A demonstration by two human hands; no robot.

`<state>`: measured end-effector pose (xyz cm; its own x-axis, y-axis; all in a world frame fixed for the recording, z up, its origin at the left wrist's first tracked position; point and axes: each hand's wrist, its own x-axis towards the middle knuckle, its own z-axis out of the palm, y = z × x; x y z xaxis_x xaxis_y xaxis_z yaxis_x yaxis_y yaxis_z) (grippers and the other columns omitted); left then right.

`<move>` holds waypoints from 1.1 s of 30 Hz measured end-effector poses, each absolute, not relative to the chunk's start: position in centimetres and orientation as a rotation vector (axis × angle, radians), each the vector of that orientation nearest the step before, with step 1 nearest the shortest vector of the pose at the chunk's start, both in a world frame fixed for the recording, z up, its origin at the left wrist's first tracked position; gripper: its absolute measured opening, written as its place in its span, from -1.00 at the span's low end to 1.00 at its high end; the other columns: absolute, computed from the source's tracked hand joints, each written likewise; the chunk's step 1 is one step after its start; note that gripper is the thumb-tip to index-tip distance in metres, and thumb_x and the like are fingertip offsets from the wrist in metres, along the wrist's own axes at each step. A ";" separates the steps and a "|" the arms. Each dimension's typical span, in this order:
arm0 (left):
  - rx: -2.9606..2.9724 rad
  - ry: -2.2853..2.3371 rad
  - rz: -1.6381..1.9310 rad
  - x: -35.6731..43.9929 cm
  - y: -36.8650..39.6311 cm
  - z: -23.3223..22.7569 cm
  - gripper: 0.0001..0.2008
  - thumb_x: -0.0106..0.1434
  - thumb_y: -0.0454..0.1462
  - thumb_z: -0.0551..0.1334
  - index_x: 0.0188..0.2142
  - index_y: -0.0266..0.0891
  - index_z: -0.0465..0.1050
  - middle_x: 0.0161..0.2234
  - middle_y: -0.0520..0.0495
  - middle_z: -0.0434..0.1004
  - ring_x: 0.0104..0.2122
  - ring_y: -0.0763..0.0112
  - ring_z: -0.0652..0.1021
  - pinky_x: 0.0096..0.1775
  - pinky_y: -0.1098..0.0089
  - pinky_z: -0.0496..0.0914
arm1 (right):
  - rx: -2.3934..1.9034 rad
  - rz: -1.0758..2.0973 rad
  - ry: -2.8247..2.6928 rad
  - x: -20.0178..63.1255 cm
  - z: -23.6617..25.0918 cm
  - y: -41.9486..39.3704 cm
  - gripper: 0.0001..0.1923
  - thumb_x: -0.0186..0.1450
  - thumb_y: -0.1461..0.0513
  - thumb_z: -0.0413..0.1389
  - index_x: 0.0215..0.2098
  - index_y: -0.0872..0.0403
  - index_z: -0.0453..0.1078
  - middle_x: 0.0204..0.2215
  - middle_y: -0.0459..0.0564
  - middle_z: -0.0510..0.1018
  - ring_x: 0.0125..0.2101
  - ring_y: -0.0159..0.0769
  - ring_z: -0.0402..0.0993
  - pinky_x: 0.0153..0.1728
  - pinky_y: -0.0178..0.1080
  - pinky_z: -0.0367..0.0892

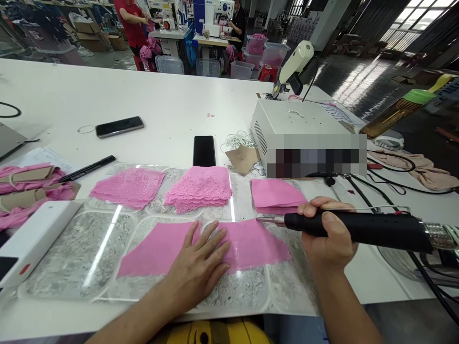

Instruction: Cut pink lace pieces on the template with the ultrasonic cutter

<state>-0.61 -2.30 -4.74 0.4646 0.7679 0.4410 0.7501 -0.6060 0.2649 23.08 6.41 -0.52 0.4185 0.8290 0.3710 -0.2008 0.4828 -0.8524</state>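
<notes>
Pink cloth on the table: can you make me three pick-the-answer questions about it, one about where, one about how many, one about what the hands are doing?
1. Where does the left hand rest?
A. on the flat pink fabric piece
B. on a phone
C. on the white machine box

2. How many smartphones lie on the table?
A. none
B. two
C. five

3. What is the right hand doing?
A. lying open
B. gripping a black hot-cutting tool
C. holding scissors

Answers:
1 A, its palm presses the fabric flat.
2 B, one dark smartphone lies at left, another smartphone by the lace stacks.
3 B, its fingers wrap the handle.
</notes>
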 end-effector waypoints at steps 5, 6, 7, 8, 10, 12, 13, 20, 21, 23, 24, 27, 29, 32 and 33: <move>2.660 1.378 0.835 -0.6 -2.3 -4.8 -0.73 0.37 -0.29 0.12 0.03 -0.25 0.44 0.10 -0.11 0.47 0.24 0.11 0.30 0.31 -0.03 -0.07 | -0.785 0.747 -0.818 23.8 0.0 6.4 -0.86 -0.04 0.23 0.11 -0.46 0.06 0.35 -0.47 -0.13 0.40 -0.59 -0.45 0.28 -0.52 -0.24 0.31; 2.660 1.379 0.834 -0.6 -2.3 -4.8 -0.73 0.37 -0.29 0.12 0.03 -0.25 0.44 0.11 -0.11 0.47 0.24 0.11 0.30 0.31 -0.02 -0.07 | -0.789 0.744 -0.802 24.0 0.1 6.3 -0.86 -0.06 0.23 0.10 -0.48 0.07 0.34 -0.48 -0.13 0.40 -0.60 -0.46 0.27 -0.54 -0.25 0.29; 2.660 1.379 0.835 -0.6 -2.3 -4.8 -0.73 0.37 -0.28 0.12 0.03 -0.25 0.44 0.11 -0.10 0.47 0.24 0.11 0.30 0.31 -0.02 -0.08 | -0.798 0.741 -0.792 24.1 0.1 6.2 -0.87 -0.07 0.23 0.10 -0.50 0.07 0.34 -0.49 -0.13 0.40 -0.61 -0.46 0.26 -0.55 -0.25 0.28; 2.661 1.378 0.836 -0.6 -2.3 -4.7 -0.73 0.38 -0.28 0.12 0.03 -0.25 0.44 0.11 -0.10 0.47 0.24 0.11 0.30 0.31 -0.01 -0.08 | -0.809 0.738 -0.789 24.3 0.2 6.1 -0.87 -0.08 0.23 0.10 -0.51 0.07 0.34 -0.50 -0.13 0.39 -0.61 -0.46 0.25 -0.55 -0.26 0.28; 2.661 1.377 0.833 -0.7 -2.3 -4.7 -0.73 0.38 -0.28 0.12 0.03 -0.25 0.44 0.11 -0.09 0.47 0.24 0.11 0.30 0.32 0.00 -0.09 | -0.824 0.732 -0.806 24.4 0.2 5.9 -0.88 -0.08 0.22 0.09 -0.52 0.06 0.34 -0.52 -0.13 0.39 -0.61 -0.46 0.24 -0.55 -0.25 0.27; 2.658 1.381 0.827 -0.7 -2.3 -4.7 -0.73 0.38 -0.27 0.12 0.03 -0.25 0.44 0.11 -0.09 0.47 0.24 0.11 0.30 0.32 0.00 -0.09 | -0.825 0.731 -0.831 24.3 0.2 5.8 -0.88 -0.08 0.22 0.09 -0.51 0.06 0.35 -0.52 -0.13 0.41 -0.62 -0.45 0.25 -0.54 -0.24 0.28; 2.656 1.383 0.825 -0.7 -2.3 -4.7 -0.73 0.38 -0.27 0.12 0.03 -0.25 0.44 0.11 -0.09 0.47 0.24 0.11 0.30 0.32 0.01 -0.10 | -0.822 0.733 -0.838 24.3 0.1 5.8 -0.88 -0.08 0.23 0.09 -0.51 0.05 0.36 -0.52 -0.13 0.42 -0.62 -0.45 0.25 -0.54 -0.24 0.28; 2.652 1.371 0.827 -0.8 -2.3 -4.9 -0.73 0.38 -0.27 0.12 0.02 -0.26 0.45 0.11 -0.10 0.46 0.25 0.12 0.28 0.32 0.03 -0.13 | -0.781 0.760 -0.881 24.4 -0.2 5.7 -0.88 -0.04 0.25 0.10 -0.48 0.06 0.37 -0.49 -0.11 0.44 -0.61 -0.43 0.29 -0.54 -0.24 0.31; 2.651 1.369 0.829 -0.8 -2.3 -4.9 -0.73 0.38 -0.27 0.13 0.02 -0.26 0.45 0.12 -0.10 0.46 0.26 0.11 0.27 0.32 0.03 -0.12 | -0.780 0.766 -0.890 24.4 -0.2 5.7 -0.89 -0.03 0.25 0.10 -0.47 0.06 0.37 -0.49 -0.11 0.44 -0.60 -0.43 0.29 -0.53 -0.24 0.31; 2.647 1.369 0.833 -0.8 -2.3 -5.0 -0.73 0.38 -0.27 0.13 0.02 -0.26 0.45 0.12 -0.10 0.46 0.26 0.11 0.27 0.32 0.02 -0.12 | -0.777 0.773 -0.905 24.5 -0.4 5.8 -0.90 -0.02 0.26 0.10 -0.47 0.06 0.37 -0.48 -0.11 0.44 -0.59 -0.43 0.30 -0.53 -0.24 0.32; 2.645 1.369 0.836 -0.8 -2.3 -5.0 -0.73 0.38 -0.26 0.13 0.02 -0.26 0.45 0.12 -0.10 0.46 0.26 0.11 0.27 0.32 0.02 -0.12 | -0.775 0.774 -0.914 24.5 -0.5 5.8 -0.90 -0.01 0.26 0.11 -0.47 0.06 0.37 -0.48 -0.11 0.44 -0.59 -0.43 0.31 -0.52 -0.24 0.32; 2.640 1.371 0.850 -0.8 -2.3 -5.1 -0.74 0.38 -0.26 0.14 0.01 -0.25 0.46 0.12 -0.11 0.46 0.25 0.12 0.28 0.32 0.03 -0.11 | -0.766 0.775 -0.938 24.4 -0.7 5.9 -0.92 0.01 0.26 0.12 -0.47 0.05 0.37 -0.48 -0.12 0.44 -0.59 -0.42 0.32 -0.52 -0.23 0.33; 2.639 1.372 0.860 -0.8 -2.2 -5.1 -0.74 0.38 -0.26 0.14 0.01 -0.25 0.46 0.12 -0.10 0.45 0.26 0.12 0.28 0.32 0.02 -0.11 | -0.763 0.774 -0.943 24.3 -0.6 5.9 -0.93 0.02 0.26 0.12 -0.47 0.05 0.36 -0.48 -0.12 0.44 -0.59 -0.42 0.32 -0.51 -0.22 0.33; 2.647 1.373 0.861 -0.9 -2.2 -5.1 -0.73 0.38 -0.26 0.14 0.02 -0.25 0.46 0.13 -0.10 0.44 0.26 0.12 0.27 0.32 0.02 -0.12 | -0.767 0.763 -0.918 24.4 -0.2 5.8 -0.93 0.01 0.26 0.11 -0.48 0.05 0.37 -0.48 -0.12 0.44 -0.59 -0.42 0.32 -0.50 -0.22 0.33; 2.651 1.374 0.859 -0.9 -2.2 -5.1 -0.73 0.38 -0.25 0.14 0.02 -0.24 0.46 0.13 -0.10 0.44 0.27 0.12 0.26 0.32 0.03 -0.12 | -0.769 0.758 -0.904 24.5 0.0 5.6 -0.92 0.00 0.26 0.10 -0.48 0.05 0.37 -0.49 -0.12 0.44 -0.59 -0.43 0.31 -0.51 -0.23 0.33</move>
<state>-0.89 -2.19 -5.10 0.4565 0.7637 0.4565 0.7447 -0.6087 0.2736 24.52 5.62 0.00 0.4115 0.8252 0.3868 -0.2375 0.5069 -0.8287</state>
